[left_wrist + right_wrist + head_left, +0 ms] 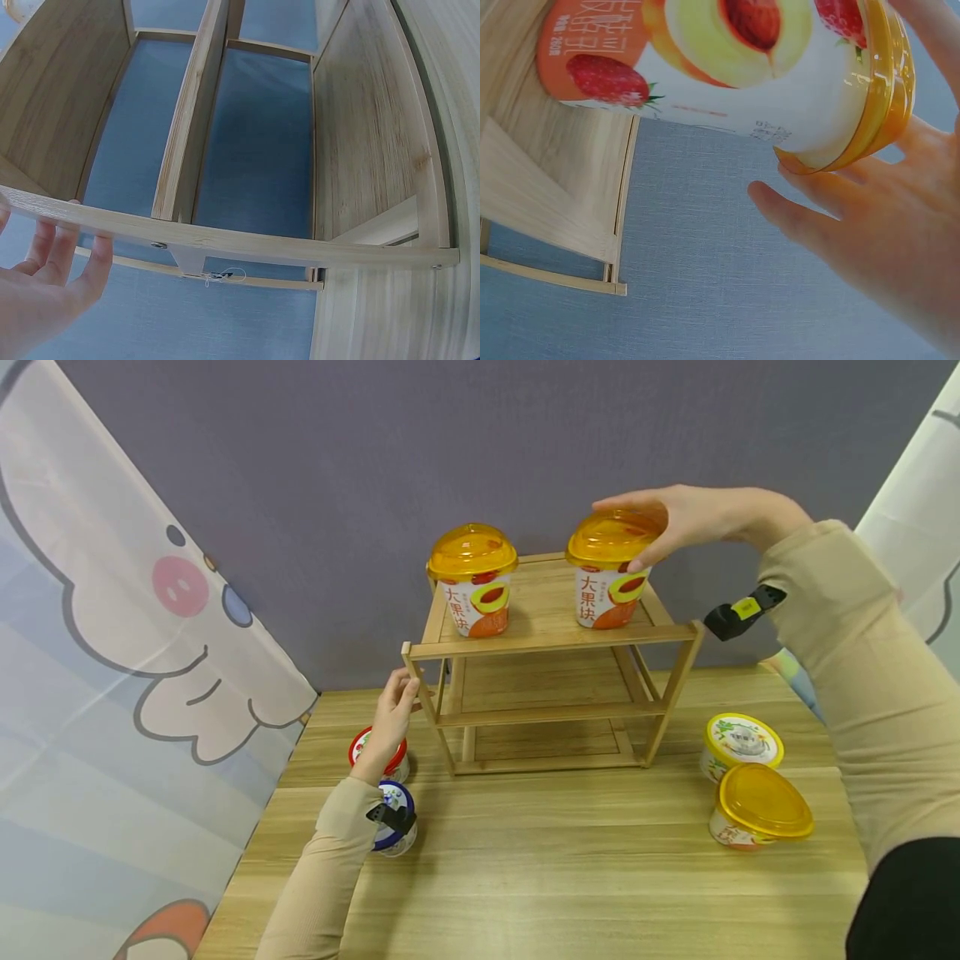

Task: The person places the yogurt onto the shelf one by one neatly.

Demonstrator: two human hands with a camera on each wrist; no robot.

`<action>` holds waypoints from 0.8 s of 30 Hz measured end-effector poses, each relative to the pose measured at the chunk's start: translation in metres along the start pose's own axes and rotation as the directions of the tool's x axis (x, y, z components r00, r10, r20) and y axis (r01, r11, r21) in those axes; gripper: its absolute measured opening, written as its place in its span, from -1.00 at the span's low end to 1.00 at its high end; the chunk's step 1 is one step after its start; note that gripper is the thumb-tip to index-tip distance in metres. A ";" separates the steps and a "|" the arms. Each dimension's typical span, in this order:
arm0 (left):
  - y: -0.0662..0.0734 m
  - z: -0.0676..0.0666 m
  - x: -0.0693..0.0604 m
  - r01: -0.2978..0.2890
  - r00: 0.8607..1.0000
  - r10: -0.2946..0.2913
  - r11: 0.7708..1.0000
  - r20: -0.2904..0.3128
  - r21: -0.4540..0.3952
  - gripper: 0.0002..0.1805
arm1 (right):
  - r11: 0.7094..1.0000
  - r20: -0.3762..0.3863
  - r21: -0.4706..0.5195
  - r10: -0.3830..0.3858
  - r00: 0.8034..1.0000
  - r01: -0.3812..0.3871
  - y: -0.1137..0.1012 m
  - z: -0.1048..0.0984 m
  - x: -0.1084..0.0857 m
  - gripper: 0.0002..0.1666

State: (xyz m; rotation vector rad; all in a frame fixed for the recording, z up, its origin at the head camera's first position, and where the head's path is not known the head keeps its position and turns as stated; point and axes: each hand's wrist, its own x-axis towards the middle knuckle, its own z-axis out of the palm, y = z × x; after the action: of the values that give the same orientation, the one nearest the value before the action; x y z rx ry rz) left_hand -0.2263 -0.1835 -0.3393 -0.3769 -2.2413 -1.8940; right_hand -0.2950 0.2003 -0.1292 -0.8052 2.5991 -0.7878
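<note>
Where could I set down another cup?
Top shelf: between the left cup and right cup. The visible middle shelf and bottom shelf look bare. The table is free in front of the rack, between the blue-lidded tub and amber-lidded tub. Crowded: around the right hand, and beneath the left sleeve.

Small booth-like nook (room type unclear): 2 cartoon-print curtains (112,635) flanking grey backdrop (352,502), wood-grain table (562,868).
</note>
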 end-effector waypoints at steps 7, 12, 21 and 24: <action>-0.005 -0.001 0.002 -0.006 1.000 0.006 1.000 -0.005 -0.006 -0.69 | 0.999 -0.130 0.039 0.030 0.991 -0.026 0.007 0.003 -0.010 -0.24; -0.019 -0.004 0.007 -0.016 1.000 0.016 1.000 -0.009 -0.010 -0.67 | 0.995 -0.250 0.101 0.031 0.968 -0.005 0.013 0.009 -0.019 -0.37; -0.023 -0.004 0.007 -0.047 0.999 0.047 0.999 -0.025 0.007 -0.65 | 0.987 -0.434 0.132 -0.022 0.901 0.088 0.028 0.023 -0.039 -0.44; -0.023 -0.004 0.006 -0.043 0.999 0.043 0.999 -0.025 0.010 -0.64 | 0.987 -0.485 0.125 -0.024 0.874 0.096 0.032 0.028 -0.045 -0.46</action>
State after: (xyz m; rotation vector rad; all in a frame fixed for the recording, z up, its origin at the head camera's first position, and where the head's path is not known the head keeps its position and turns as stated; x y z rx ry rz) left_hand -0.2395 -0.1900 -0.3579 -0.3939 -2.2075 -1.8555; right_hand -0.2609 0.2376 -0.1649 -0.7202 2.9014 -1.3312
